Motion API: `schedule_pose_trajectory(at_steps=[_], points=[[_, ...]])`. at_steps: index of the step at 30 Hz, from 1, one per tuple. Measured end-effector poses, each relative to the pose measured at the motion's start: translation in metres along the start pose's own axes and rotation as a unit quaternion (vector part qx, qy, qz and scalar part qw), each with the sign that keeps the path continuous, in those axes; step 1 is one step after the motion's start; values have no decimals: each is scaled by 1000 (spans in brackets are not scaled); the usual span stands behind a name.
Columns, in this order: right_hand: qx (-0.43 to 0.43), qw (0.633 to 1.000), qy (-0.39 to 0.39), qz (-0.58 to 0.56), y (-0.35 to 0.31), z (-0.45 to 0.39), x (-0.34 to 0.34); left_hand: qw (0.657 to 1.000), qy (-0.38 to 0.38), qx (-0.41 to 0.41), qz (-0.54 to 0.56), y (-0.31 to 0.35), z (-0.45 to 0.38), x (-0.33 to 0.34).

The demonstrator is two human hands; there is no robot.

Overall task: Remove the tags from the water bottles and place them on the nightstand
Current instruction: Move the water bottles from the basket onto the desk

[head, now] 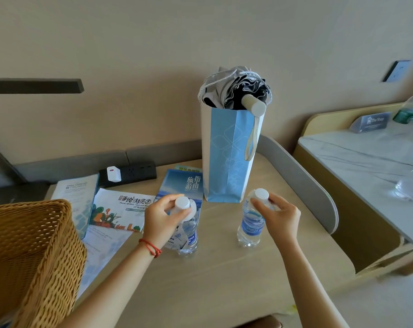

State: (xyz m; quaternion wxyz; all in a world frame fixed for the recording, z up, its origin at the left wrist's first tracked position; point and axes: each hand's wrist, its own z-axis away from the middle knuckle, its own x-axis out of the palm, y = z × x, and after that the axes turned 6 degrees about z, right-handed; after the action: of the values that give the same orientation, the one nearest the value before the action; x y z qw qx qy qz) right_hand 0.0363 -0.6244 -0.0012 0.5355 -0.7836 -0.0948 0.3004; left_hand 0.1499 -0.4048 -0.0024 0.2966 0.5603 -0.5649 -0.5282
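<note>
Travel booklet (180, 185) at centre bore "旅游指南", map (120, 210) at left centre read "手绘游览图" and "Hand-drawn Tourist Map", folder (76, 192) showed "PROMISE", sign (370, 121) at upper right read "The Shop", left bottle (189, 235) label ended "INA".

Water bottles on the desk: two, a left bottle (189, 235) and a right bottle (251, 223)
White caps on them: two
Hanging tags: one plain to see, the tag (177, 233) on the left bottle
Hands: two, left hand (161, 218) and right hand (280, 215)
Paper bags: one, the blue bag (229, 157)
Umbrellas: one, umbrella (243, 91)
Wicker baskets: one, basket (30, 252)
Power strips: one, strip (134, 172)
Brochures and leaflets: at least four; the exact count is unclear
Bottles on the side counter: one, far bottle (411, 108)
</note>
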Motion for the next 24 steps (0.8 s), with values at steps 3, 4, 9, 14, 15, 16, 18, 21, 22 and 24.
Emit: schedule_pose_trajectory(at_steps=[3,4,9,14,15,16,18,21,22,24], points=[[21,1000,4,-6,6,0,1,1000,-9,4,1,-2,0,-2],[22,1000,3,-5,7,-1,0,1000,-12,4,3,-2,0,-2],[23,999,-25,12,9,-3,1,1000,-17,4,3,-2,1,0],[25,999,-25,30,10,-2,4,1000,-14,-5,-3,-2,4,1],[26,999,-26,32,9,0,3,1000,-15,-4,-7,-2,4,2],[27,999,-26,34,7,2,2,1000,-19,-3,-11,-2,5,1],[20,998,-25,47,3,6,0,1000,-26,0,-18,-1,6,0],[-27,995,-5,92,-6,12,-2,999,-34,7,-24,0,9,-5],[-45,993,3,107,-9,15,-2,999,-37,13,-30,0,11,-7],[-80,989,9,126,-19,23,-1,997,-39,30,-53,4,16,-15]])
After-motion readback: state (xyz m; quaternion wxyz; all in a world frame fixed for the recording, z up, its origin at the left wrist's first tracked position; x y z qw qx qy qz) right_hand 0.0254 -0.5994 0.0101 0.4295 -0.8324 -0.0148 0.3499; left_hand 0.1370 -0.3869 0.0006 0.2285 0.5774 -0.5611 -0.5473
